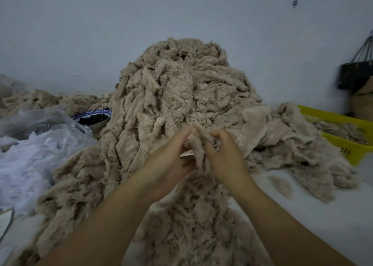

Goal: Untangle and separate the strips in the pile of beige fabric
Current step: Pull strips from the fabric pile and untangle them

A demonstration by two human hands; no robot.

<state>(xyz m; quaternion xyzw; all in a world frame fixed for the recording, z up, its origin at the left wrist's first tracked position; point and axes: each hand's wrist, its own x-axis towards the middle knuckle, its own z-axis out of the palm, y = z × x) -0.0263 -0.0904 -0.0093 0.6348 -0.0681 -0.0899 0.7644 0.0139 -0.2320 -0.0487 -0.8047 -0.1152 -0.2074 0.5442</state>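
A tall pile of beige fabric (177,88) rises against the wall in the middle, made of tangled fuzzy strips and flat pieces that spill toward me. At its foot my left hand (171,160) and my right hand (224,154) meet. Both grip the same fuzzy beige strip (198,144), which hangs down between them. The left fingers pinch it from the left; the right fingers curl over it from the right. A loose heap of separated strips (193,225) lies under my forearms.
Crumpled clear plastic bags (34,154) lie on the left, with a bowl of dark bits (94,118) behind them. Yellow plastic baskets (349,142) holding fabric stand on the right. A black bag (357,72) hangs by the wall. A small fabric scrap (281,185) lies on the white surface.
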